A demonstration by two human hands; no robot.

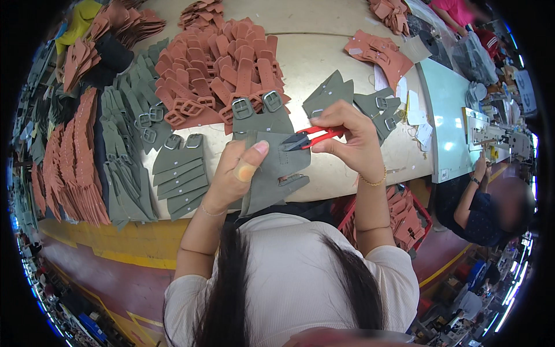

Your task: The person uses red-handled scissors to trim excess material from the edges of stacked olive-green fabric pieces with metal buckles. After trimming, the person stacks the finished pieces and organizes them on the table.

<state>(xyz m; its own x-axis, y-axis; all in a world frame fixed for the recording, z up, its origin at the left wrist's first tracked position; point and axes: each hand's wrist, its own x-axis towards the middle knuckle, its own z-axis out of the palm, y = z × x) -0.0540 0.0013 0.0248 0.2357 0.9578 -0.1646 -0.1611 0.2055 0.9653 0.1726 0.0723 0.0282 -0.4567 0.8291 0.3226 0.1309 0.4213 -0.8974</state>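
My left hand [231,173] is closed on a grey-green sandal upper [267,168], its thumb pressed on top. A yellowish wrap covers part of the thumb. My right hand [357,136] grips small red-handled snips [321,136]; their dark blades lie over the held piece, by its stitching. Whether the blades touch the material I cannot tell. Just beyond lies another green upper with two silver buckles [243,108]. A fanned stack of green uppers [180,173] rests left of my left hand. Loose green pieces [330,92] lie beyond my right hand.
A large heap of terracotta uppers [217,63] covers the table's far middle. Rows of green straps [121,168] and terracotta pieces [72,156] line the left. A red crate [425,217] stands below the table edge. At right, another person [480,214] sits by a sewing machine [491,136].
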